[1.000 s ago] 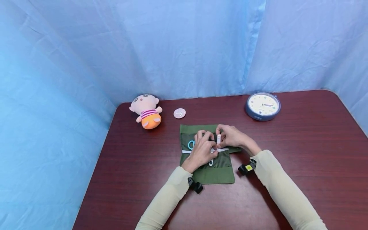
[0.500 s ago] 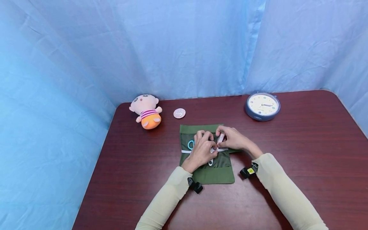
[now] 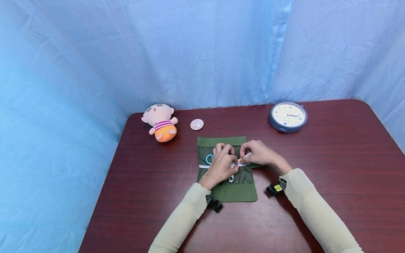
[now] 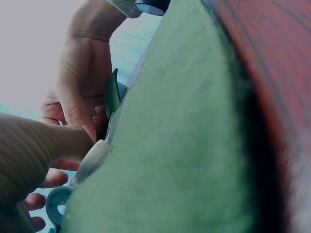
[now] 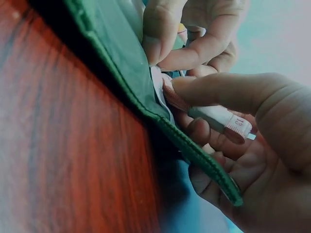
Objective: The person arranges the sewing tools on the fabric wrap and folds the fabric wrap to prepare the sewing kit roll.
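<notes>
A green fabric sewing pouch (image 3: 235, 194) lies unfolded on the table, with a white elastic band (image 3: 204, 167) across its middle. My left hand (image 3: 220, 167) rests over it, thumb and index finger pinching the band (image 5: 158, 85). Between the thumb and fingers of my right hand (image 3: 257, 153) is a folded tape measure (image 5: 214, 119), white and pink with a metal tip; its inner end is at the band. Blue-handled scissors (image 3: 209, 159) lie partly under my left hand. Below that hand shows a white rounded piece with a dark spot (image 3: 231, 178), its kind unclear.
A plush doll (image 3: 162, 123) lies at the back left, beside a round pinkish disc (image 3: 197, 124). A round blue-rimmed clock (image 3: 288, 117) is at the back right. Blue curtains (image 3: 202, 52) hang behind the dark red table (image 3: 142, 196).
The tape measure has tilted from upright towards the right and sits lower, nearer the band. My right hand has shifted slightly right; my left hand stays in place.
</notes>
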A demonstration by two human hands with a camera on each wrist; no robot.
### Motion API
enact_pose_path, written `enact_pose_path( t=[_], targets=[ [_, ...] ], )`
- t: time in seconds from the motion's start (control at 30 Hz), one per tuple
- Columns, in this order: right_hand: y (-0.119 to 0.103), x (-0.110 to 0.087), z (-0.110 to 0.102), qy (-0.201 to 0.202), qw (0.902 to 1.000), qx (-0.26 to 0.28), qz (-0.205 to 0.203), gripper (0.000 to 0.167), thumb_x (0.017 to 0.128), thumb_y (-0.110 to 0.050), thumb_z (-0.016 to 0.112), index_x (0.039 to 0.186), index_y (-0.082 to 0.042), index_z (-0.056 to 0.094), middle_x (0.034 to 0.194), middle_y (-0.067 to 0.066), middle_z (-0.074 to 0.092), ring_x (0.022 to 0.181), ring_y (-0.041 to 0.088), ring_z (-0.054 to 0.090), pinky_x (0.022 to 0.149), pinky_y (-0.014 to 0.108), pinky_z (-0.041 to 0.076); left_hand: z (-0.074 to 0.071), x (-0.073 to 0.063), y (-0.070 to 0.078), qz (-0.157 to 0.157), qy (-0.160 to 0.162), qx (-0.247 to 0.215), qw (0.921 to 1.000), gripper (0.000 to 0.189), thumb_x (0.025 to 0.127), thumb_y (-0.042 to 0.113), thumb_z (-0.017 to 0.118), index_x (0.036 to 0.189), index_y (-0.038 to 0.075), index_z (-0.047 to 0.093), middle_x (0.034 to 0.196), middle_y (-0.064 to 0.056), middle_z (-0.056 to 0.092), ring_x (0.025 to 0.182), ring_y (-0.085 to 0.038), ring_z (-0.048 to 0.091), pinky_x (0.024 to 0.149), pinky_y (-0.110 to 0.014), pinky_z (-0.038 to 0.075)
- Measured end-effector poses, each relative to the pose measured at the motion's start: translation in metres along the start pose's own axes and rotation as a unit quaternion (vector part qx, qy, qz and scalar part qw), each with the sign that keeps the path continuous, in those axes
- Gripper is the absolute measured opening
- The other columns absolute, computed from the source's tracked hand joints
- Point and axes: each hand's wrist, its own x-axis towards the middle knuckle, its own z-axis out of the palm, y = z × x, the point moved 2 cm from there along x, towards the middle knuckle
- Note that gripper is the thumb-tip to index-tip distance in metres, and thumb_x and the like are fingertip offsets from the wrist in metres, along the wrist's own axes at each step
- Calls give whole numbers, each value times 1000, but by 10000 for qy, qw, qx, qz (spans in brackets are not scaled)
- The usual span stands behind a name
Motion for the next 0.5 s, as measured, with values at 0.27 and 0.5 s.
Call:
enact_pose_path(
  t=[0.27,0.5],
  targets=[
    [-1,1,-1,94,9997,-171,165,22,74,-14,84,70,-19,63,67,-9,63,64,9,52,65,25,42,0,0,0,33,-12,-2,10000,6,81,21,80,75,20,78,106,-1,56,112,-28,41,97,-44,35],
    [-2,3,2,50,9998,77,176,21,74,-12,83,76,-15,62,65,-9,64,62,8,53,63,22,41,0,0,0,36,-35,4,10000,7,82,22,79,76,20,78,106,-1,55,113,-28,40,97,-44,34]
  ],
)
